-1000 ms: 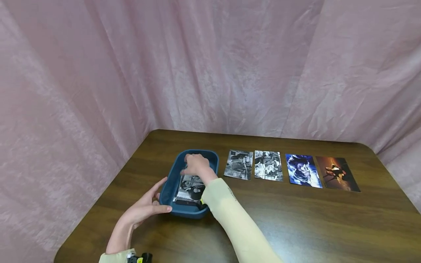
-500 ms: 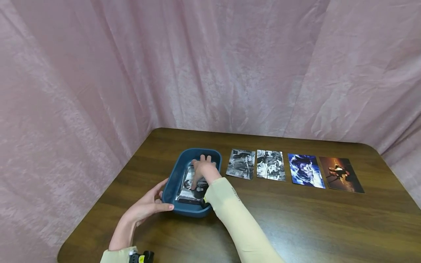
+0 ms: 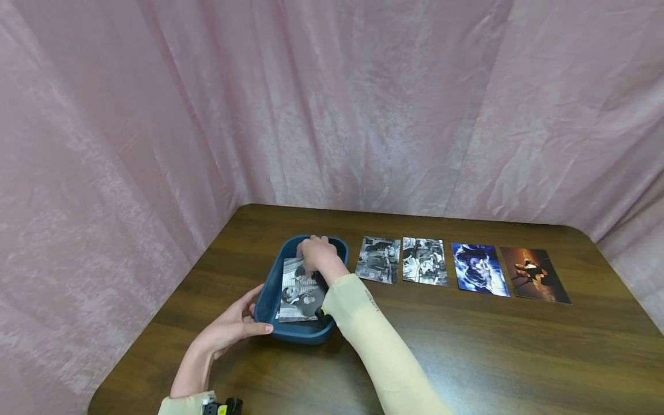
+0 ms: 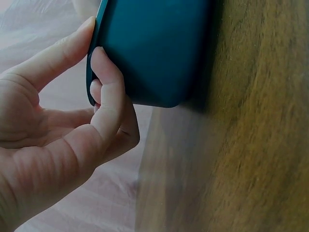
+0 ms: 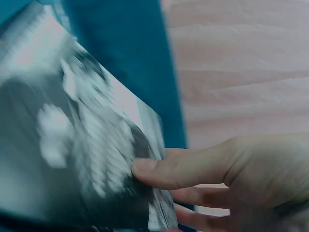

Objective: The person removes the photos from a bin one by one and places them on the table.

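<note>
The right hand (image 3: pixel 317 253) pinches the top photo (image 3: pixel 298 290) inside the blue tray (image 3: pixel 267 291), lifting its far edge; the left hand (image 3: pixel 231 325) grips the tray's near corner on the desk (image 3: pixel 467 346). Next, probably, lifting it clear without bending.

A dark wooden worktop (image 3: pixel 467 357) carries a blue tray (image 3: pixel 270 291) at left, and four photos (image 3: pixel 456 268) sit in a row beside it.

A photo (image 3: pixel 298 288) lies in the tray (image 3: pixel 270 291), with four photos (image 3: pixel 456 268) in a row to its right on the table (image 3: pixel 467 357).
</note>
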